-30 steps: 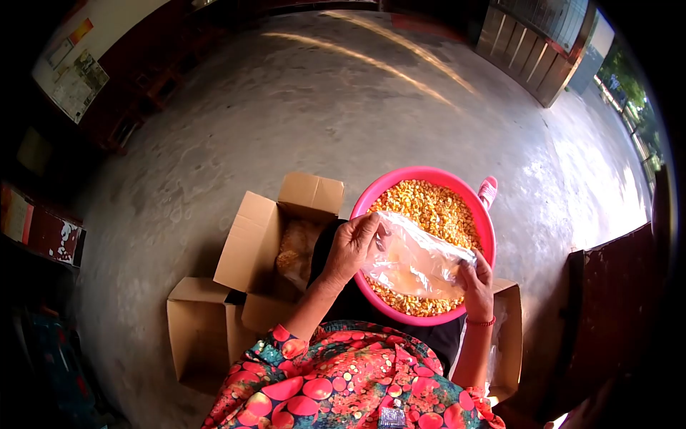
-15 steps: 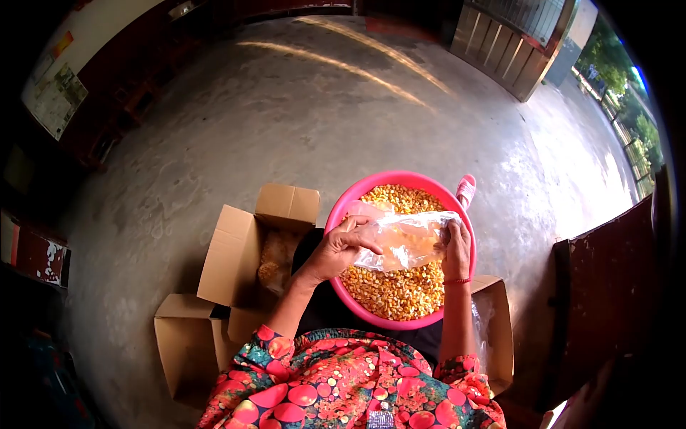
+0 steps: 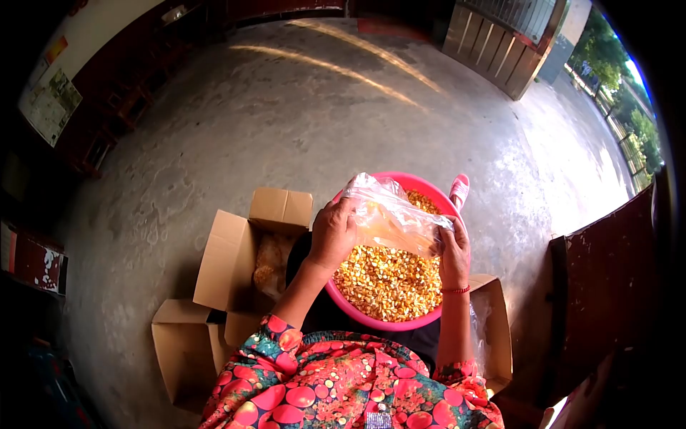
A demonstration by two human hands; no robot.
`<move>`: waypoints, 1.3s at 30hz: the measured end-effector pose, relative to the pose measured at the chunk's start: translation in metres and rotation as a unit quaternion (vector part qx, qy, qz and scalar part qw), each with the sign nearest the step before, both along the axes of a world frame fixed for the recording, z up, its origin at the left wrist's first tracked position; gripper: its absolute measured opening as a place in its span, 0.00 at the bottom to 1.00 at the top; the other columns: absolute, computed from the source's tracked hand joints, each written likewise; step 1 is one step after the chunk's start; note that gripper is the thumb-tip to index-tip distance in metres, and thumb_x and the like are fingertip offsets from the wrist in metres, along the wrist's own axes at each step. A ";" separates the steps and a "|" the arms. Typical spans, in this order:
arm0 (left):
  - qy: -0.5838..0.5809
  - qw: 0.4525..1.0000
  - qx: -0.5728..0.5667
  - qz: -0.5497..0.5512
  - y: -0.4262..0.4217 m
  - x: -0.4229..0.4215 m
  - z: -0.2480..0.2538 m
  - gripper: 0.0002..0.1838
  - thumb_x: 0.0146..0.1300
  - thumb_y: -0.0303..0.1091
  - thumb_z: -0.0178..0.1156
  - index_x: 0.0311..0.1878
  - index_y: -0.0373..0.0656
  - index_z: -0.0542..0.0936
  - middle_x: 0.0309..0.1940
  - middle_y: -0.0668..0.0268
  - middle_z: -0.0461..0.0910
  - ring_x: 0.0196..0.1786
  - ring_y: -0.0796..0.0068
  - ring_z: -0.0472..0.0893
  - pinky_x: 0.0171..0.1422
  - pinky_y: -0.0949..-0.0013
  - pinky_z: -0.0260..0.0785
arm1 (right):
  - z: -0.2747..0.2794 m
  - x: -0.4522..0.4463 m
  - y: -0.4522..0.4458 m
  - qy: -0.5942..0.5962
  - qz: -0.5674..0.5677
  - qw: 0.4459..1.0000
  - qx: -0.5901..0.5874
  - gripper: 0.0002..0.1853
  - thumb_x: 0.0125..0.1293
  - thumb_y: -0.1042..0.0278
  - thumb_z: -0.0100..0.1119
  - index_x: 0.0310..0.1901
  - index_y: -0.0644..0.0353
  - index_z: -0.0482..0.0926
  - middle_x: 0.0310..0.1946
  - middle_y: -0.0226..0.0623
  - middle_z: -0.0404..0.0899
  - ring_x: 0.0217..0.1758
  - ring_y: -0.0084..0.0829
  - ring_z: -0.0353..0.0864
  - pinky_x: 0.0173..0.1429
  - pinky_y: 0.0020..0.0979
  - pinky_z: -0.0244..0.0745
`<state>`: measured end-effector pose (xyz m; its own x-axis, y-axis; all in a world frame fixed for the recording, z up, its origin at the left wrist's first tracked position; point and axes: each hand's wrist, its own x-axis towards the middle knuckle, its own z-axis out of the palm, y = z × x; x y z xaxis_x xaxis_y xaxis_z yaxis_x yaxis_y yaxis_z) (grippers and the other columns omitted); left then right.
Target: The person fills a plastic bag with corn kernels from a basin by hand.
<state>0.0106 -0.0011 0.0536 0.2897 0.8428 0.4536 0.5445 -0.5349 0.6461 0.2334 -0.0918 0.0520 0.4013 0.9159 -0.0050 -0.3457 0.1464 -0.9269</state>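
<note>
At the lower left of the frame, 2 open cardboard boxes sit close together on a concrete floor point(image 3: 236, 129): a lower box point(image 3: 182, 350) and, just up and to its right, an upper box point(image 3: 221, 261) with a clear sack point(image 3: 270, 272) of something yellow-orange inside.

Right of these, at the center, a person's left hand point(image 3: 331, 236) reaches up the frame, its fingers closed on the left end of a thin, clear plastic bag point(image 3: 396, 218). The bag lies up and to the right of this hand. Its long axis runs across the frame, sloping gently down from left to right, so the left end is the higher of the 2. It spans the gap between the hands, above the upper middle of a round pink basin point(image 3: 371, 323) of yellow corn kernels point(image 3: 389, 286). Whether its mouth is parted cannot be made out.

The right hand point(image 3: 454, 257), with a red bracelet point(image 3: 456, 289) at the wrist, pinches the bag's right end, so the bag extends leftward from it. Neither hand is nearer: each touches 1 end. Bare kernels show between the forearms, below the bag.

Farther right, a pink shoe point(image 3: 461, 188) shows just past the basin's upper right edge, and another open box point(image 3: 501, 329) stands beside the right forearm.
</note>
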 end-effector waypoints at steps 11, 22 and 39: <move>-0.023 0.999 0.003 -0.029 0.000 0.016 -0.003 0.29 0.57 0.20 0.47 0.65 0.42 0.60 0.36 0.50 0.79 0.39 0.50 0.78 0.40 0.56 0.71 | 0.069 -0.044 -0.012 -0.510 -0.168 0.837 0.106 0.23 0.46 0.83 0.57 0.48 0.62 0.73 0.49 0.44 0.71 0.57 0.43 0.69 0.61 0.38 0.65; -0.023 0.999 -0.035 -0.030 -0.008 0.006 0.009 0.33 0.57 0.27 0.54 0.66 0.43 0.56 0.34 0.51 0.78 0.37 0.50 0.79 0.37 0.55 0.72 | -0.019 -0.041 0.014 -0.640 0.090 0.763 -0.028 0.24 0.60 0.65 0.53 0.57 0.65 0.67 0.53 0.55 0.70 0.57 0.52 0.69 0.60 0.45 0.64; 0.037 0.999 -0.011 -0.028 -0.002 -0.007 0.014 0.33 0.49 0.18 0.51 0.63 0.45 0.64 0.52 0.52 0.71 0.44 0.48 0.77 0.45 0.55 0.73 | 0.028 -0.045 0.020 -0.256 0.326 0.910 0.028 0.24 0.62 0.77 0.54 0.61 0.59 0.65 0.54 0.39 0.73 0.54 0.31 0.76 0.55 0.32 0.75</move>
